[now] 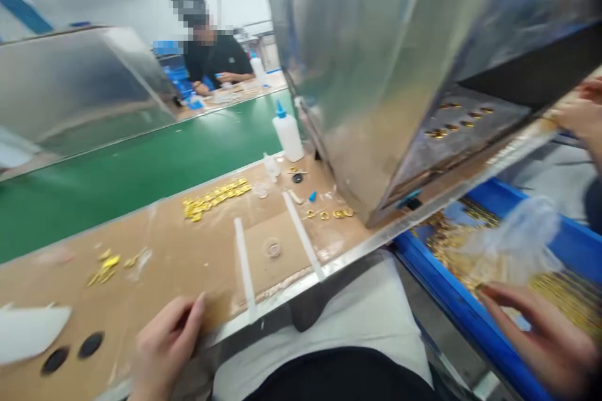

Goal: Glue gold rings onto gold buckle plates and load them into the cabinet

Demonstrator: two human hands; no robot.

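Observation:
My left hand rests on the brown work table near its front edge. Its fingers are curled in, thumb close to the index finger, and nothing shows between them. Over the blue tray at the right is my right hand, thumb and index finger pinched on a small gold-coloured piece, blurred. Many gold metal parts lie in that tray, with a clear plastic bag on top. On the table, a small clear ring sits between two white strips.
Rows of gold pieces and a blue-capped bottle stand at the table's back. A metal hood rises right of centre. Black discs lie left. Beyond the green belt sits a co-worker; another person's hand appears far right.

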